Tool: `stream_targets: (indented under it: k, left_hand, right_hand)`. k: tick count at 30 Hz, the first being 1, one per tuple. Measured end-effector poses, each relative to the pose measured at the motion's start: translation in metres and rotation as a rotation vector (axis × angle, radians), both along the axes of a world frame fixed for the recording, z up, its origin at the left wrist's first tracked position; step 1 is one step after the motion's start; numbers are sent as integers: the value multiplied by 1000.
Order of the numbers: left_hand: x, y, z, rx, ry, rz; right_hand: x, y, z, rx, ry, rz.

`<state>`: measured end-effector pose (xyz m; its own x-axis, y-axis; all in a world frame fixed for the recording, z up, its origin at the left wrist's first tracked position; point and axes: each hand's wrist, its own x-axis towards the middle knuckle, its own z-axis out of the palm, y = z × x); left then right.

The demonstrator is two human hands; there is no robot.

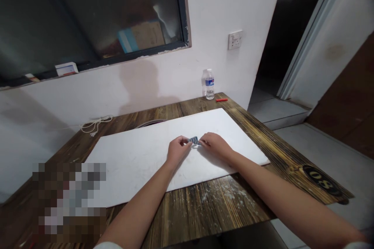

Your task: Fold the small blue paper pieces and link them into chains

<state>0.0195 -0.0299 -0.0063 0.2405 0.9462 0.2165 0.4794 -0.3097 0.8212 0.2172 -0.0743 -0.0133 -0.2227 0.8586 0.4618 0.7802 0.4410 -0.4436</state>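
Note:
A small blue-grey piece with dark and light stripes (pixel 193 140) is held up just above the white board (pixel 140 155); it looks thin and flat, but its kind is too small to make out. On its left edge, my left hand (pixel 177 151) closes in a pinch between thumb and fingers. My right hand (pixel 215 144) pinches the lower right end of the same piece, its fingertips partly hidden behind the hand. Both hands hover low over the board, close together.
The board lies on a dark wooden table (pixel 193 210). Towards the wall stand a water bottle (pixel 209 85) and a red pen-like stick (pixel 221 100). A white cable (pixel 95 124) lies at the back left. A blurred patch (pixel 73 198) covers the left front.

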Motion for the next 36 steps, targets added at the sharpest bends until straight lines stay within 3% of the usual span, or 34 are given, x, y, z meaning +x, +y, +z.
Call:
stream_targets:
  k: [3,7,18,22,27,31,36]
  left_hand:
    - [1,-3,2,-40,-2,-72]
    - [3,-6,4,-88,-34,-116]
    - [3,-8,6,-198,-134,-217]
    - [3,-8,7,-162,-124,-222]
    - [2,-4,2,-115,-126,-128]
    - [2,-3,-2,-8,26,-132]
    - [1,-7,0,124,159,-118]
  right_hand:
    - [2,-1,0,-51,127,-75]
    - [3,-2,0,-38,216,-72]
    - [3,-1,-7,98,180,-63]
    - [4,1,-9,118,191,-57]
    - [7,7,-11,164,247,28]
    - [7,8,-14,40,194,74]
    - [5,7,-14,-32,152,28]
